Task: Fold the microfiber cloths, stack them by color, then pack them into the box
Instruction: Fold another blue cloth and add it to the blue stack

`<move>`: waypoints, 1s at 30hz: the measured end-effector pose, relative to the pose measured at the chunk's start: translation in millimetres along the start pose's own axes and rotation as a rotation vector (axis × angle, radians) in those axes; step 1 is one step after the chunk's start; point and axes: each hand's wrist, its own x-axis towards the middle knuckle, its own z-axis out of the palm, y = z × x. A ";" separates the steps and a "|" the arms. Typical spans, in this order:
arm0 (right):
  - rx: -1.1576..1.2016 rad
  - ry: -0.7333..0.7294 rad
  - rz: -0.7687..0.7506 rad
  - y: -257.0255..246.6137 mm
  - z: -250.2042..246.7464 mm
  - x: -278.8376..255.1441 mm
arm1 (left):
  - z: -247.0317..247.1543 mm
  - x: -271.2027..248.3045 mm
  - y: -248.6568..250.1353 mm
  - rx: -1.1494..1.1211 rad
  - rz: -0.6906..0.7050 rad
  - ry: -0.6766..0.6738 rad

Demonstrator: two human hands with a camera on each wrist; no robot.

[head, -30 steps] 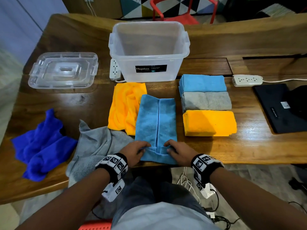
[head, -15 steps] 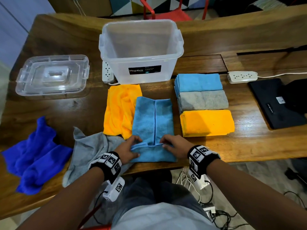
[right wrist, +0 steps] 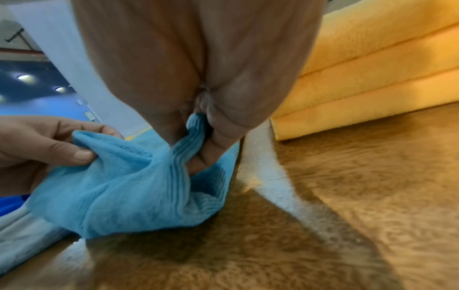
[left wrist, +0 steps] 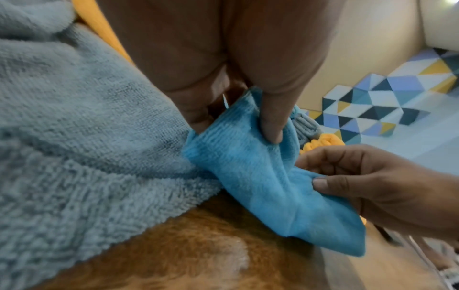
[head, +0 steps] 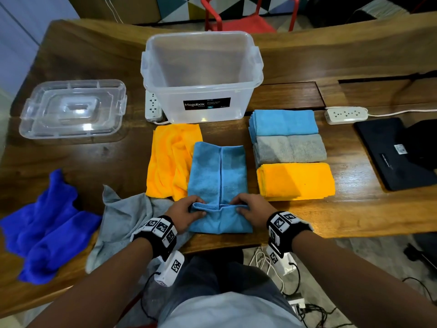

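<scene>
A light blue cloth lies lengthwise on the table, folded into a narrow strip. My left hand pinches its near left corner. My right hand pinches the near right corner. Both corners are raised off the table. To the right sit three folded stacks: light blue, grey and orange. The clear box stands behind, with nothing in it. Unfolded orange, grey and dark blue cloths lie to the left.
The box lid lies at the far left. A power strip and a black case sit at the right. Another power strip stands left of the box. A red chair is beyond the table.
Both hands have lifted the near edge of the light blue cloth and carried it a little away from me. The head view has shifted slightly.
</scene>
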 end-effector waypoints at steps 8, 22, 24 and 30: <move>0.102 0.001 0.044 5.4 2.4 1.6 | 2.0 9.6 -4.6 0.053 -0.085 -0.013; -0.104 0.115 0.012 1.6 6.7 8.6 | 4.7 15.8 -0.6 0.055 -0.131 0.105; -0.135 0.135 0.041 0.1 6.8 9.5 | 5.2 14.1 0.2 0.026 -0.107 0.159; -0.159 0.262 0.029 -2.3 15.1 5.4 | 3.2 12.2 3.3 0.064 -0.044 0.230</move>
